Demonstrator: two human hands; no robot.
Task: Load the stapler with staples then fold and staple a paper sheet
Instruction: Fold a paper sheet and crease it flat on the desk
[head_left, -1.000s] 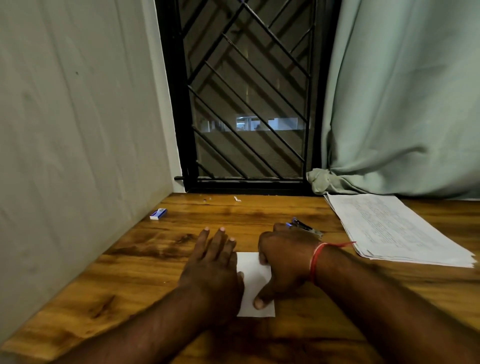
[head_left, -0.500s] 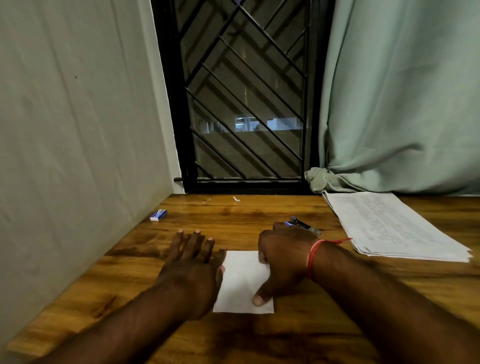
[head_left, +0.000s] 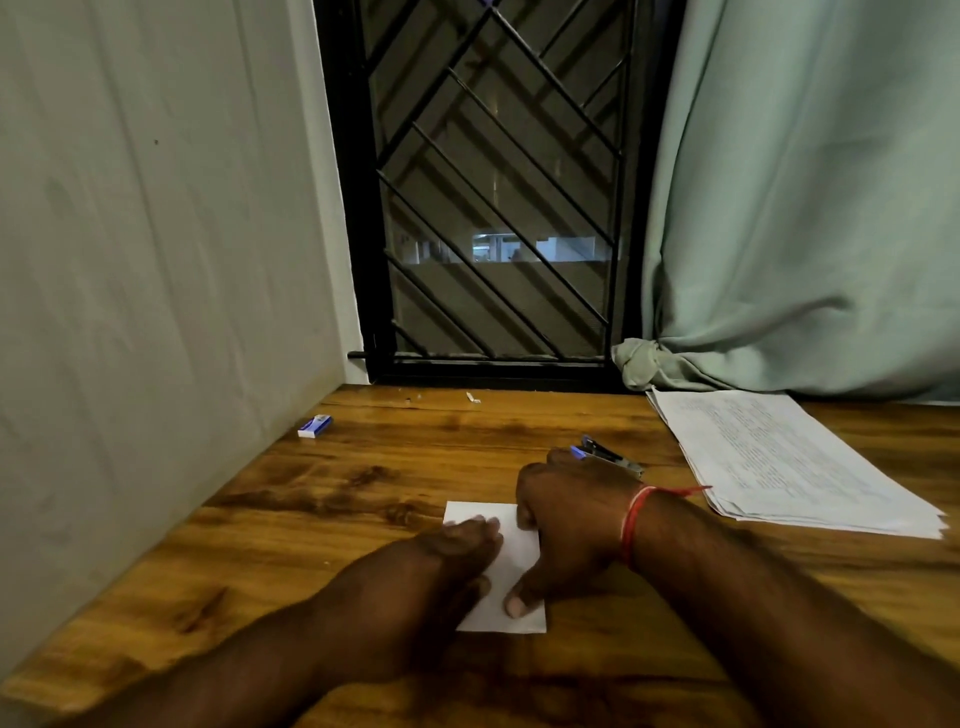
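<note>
We look down on a brown wooden worktop (head_left: 363, 519). Towards its near edge lies a small folded white paper sheet (head_left: 514, 561), flat on the wood, with both bare hands on it.

The left hand (head_left: 447, 566) is blurred. It covers the sheet's left side, its fingers (head_left: 480, 527) lying close together on the paper. The right hand (head_left: 566, 525) sits on the sheet's right side. Its thumb (head_left: 519, 603) is stretched out and presses the paper close to the sheet's near edge. Its other fingers are curled under at the sheet's far right corner; we cannot tell whether they grip that edge or only press on it. A red thread (head_left: 631, 525) circles the right wrist.

Just beyond the sheet, partly hidden by the right hand, lies a small blue and silver metal stapler (head_left: 613, 458). Well left of the sheet and farther back sits a small blue and white staple box (head_left: 315, 426). To the sheet's right rests a stack of printed white pages (head_left: 779, 467). Far behind the sheet stand a black metal window grille (head_left: 493, 208) and a pale green curtain (head_left: 805, 208).
</note>
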